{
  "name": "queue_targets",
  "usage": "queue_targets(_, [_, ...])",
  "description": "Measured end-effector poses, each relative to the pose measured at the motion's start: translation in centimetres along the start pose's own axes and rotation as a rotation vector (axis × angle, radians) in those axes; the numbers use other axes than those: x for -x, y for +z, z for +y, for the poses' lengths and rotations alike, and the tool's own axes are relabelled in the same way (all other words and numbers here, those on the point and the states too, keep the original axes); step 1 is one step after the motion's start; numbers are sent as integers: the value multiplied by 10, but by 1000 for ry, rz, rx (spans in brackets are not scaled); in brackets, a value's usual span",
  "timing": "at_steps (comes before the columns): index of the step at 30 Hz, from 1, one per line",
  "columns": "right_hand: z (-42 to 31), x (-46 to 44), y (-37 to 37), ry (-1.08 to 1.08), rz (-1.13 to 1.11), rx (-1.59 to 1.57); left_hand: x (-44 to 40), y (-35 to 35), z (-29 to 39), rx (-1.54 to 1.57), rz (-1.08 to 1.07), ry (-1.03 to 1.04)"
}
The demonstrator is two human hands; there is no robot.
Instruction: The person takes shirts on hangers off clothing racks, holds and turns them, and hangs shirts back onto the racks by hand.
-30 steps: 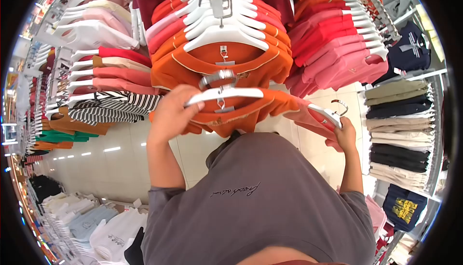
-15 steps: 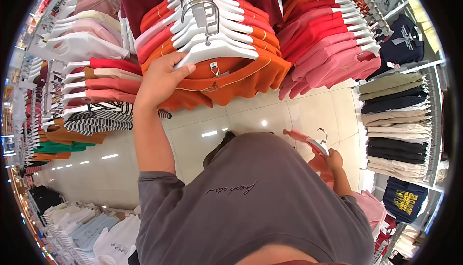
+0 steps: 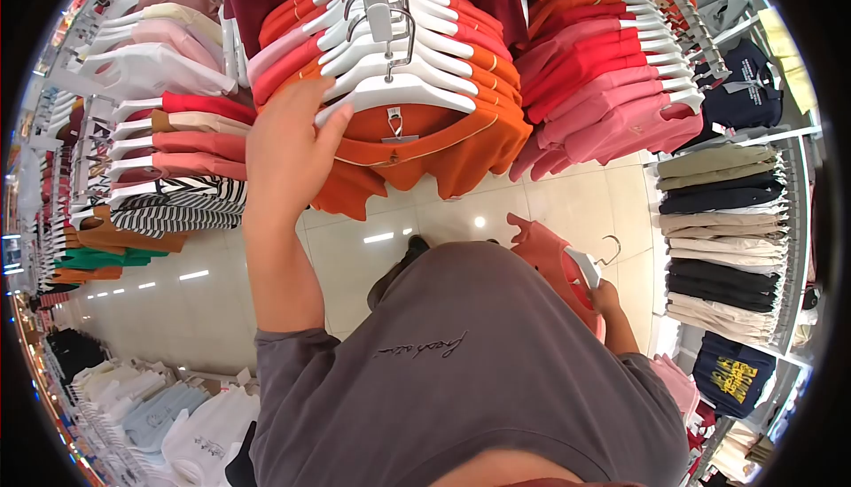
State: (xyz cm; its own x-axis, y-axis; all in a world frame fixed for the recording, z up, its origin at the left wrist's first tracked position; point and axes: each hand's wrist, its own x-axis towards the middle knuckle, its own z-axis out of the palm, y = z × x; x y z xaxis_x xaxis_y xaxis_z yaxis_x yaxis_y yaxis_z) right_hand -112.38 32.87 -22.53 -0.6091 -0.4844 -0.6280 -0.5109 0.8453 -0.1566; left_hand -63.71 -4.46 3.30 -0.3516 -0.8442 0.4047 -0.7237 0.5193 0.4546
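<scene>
My left hand [image 3: 288, 146] is at the front of the middle rack, its thumb and fingers closed round the left end of a white hanger [image 3: 396, 93]. That hanger hangs from the rack's metal arm and carries an orange shirt [image 3: 403, 163] with a thin light trim at the neck. Low on the right, beside my body, my right hand [image 3: 605, 301] grips the white hanger of a coral-pink shirt [image 3: 551, 261]. Its metal hook [image 3: 611, 249] points up and is free of any rack.
Pink and red shirts [image 3: 612, 106] hang on the right rack; striped shirts [image 3: 182, 208] hang on the left. Folded trousers [image 3: 722, 234] hang at far right. White garments [image 3: 199, 429] are at lower left. Pale floor tiles [image 3: 443, 212] show between the racks and my body.
The orange shirt, earlier held out in front of the rack by my left hand, now hangs at the rack's front. My right hand has lowered the pink shirt and brought it closer to my body.
</scene>
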Motion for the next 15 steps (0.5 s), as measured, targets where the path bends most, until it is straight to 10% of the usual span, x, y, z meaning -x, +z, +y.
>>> queue_targets(5, [11, -27, 12, -71, -40, 6, -38, 4, 27, 157, 426, 280])
queue_targets(15, [11, -22, 32, -61, -27, 7, -70, 35, 30, 91, 519, 358])
